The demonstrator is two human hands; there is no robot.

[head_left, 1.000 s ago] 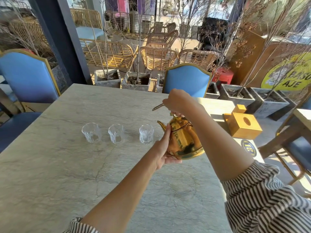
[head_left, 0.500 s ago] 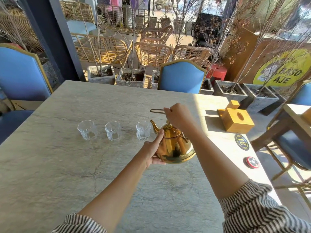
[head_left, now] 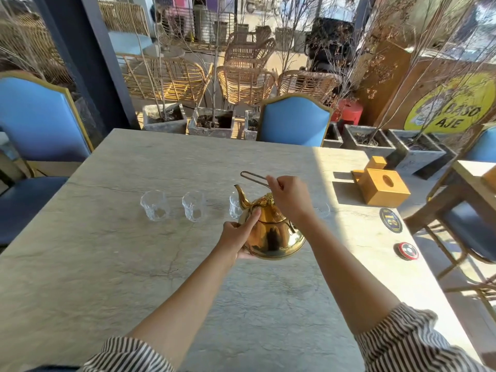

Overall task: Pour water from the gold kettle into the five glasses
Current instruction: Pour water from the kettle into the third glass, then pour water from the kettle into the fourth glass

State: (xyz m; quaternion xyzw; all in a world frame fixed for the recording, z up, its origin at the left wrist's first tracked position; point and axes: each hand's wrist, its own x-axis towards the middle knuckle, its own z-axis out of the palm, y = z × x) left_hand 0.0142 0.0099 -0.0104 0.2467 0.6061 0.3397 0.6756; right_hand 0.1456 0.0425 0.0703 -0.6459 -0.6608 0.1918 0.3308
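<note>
Head view: kettle held between pours, spout by the third glass

From the head camera I have the gold kettle (head_left: 272, 232) held just above the marble table (head_left: 107, 264), near its middle. My right hand (head_left: 291, 196) is closed around the thin wire handle (head_left: 253, 177), which arches up and to the left over the lid. My left hand (head_left: 239, 237) cups the kettle's left flank, palm against the lower body, with the forefinger stretched up toward the lid knob. Both hands have hold of the kettle; neither is free.

Three glasses stand in a row to the left: the far-left glass (head_left: 155, 205), the second glass (head_left: 193, 206) and the third glass (head_left: 236, 206), which is partly hidden behind the spout (head_left: 241, 196). A fourth glass rim (head_left: 320, 209) shows just past my right wrist. I cannot find the fifth; I take it to be hidden behind the kettle or my hand.

The kettle sits nearly upright and no stream shows, so I judge this to be a pause between glasses. I cannot tell how much water any glass holds.

Next I would need to bring the spout over a rim, probably the third glass, and tip slowly with the right hand while the left steadies the body. The glasses are small and light, so a knock from the spout could topple one.
</note>
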